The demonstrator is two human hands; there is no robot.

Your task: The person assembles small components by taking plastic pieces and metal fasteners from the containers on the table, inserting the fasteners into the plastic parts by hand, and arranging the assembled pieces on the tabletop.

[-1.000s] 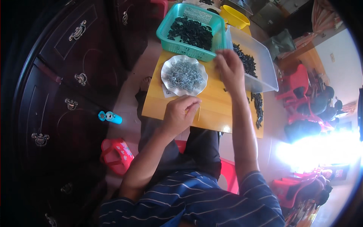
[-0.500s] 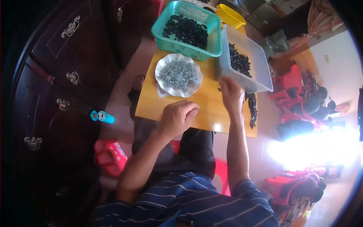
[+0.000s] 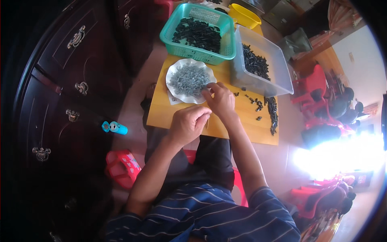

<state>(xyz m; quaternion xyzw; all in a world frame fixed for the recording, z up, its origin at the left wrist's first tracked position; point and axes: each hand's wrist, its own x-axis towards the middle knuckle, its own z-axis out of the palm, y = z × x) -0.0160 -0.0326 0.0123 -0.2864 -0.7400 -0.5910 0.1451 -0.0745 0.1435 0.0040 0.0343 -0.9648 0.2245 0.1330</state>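
A white wavy-rimmed plate (image 3: 173,93) holds a heap of small silvery metal pieces (image 3: 189,79). My right hand (image 3: 221,100) is at the plate's right rim, its thumb and forefinger pinched by the edge of the heap; whatever lies between them is too small to make out. Just in front of the plate, my left hand (image 3: 188,123) is closed, thumb against the curled forefinger. Its contents are hidden. To the right, several short black pieces (image 3: 259,105) lie loose on the wooden table (image 3: 242,128), beside a long pile of black pieces (image 3: 272,117).
Behind the plate stands a green basket (image 3: 197,51) of black pieces. Right of it is a clear plastic bin (image 3: 278,70) with more black pieces, and a yellow tub (image 3: 245,17) farther back. A blue bottle (image 3: 117,128) and red bag (image 3: 123,167) are on the floor at left.
My right hand has moved left from beside the clear bin to the plate's rim, uncovering the loose black pieces. My left hand stays closed in nearly the same place.
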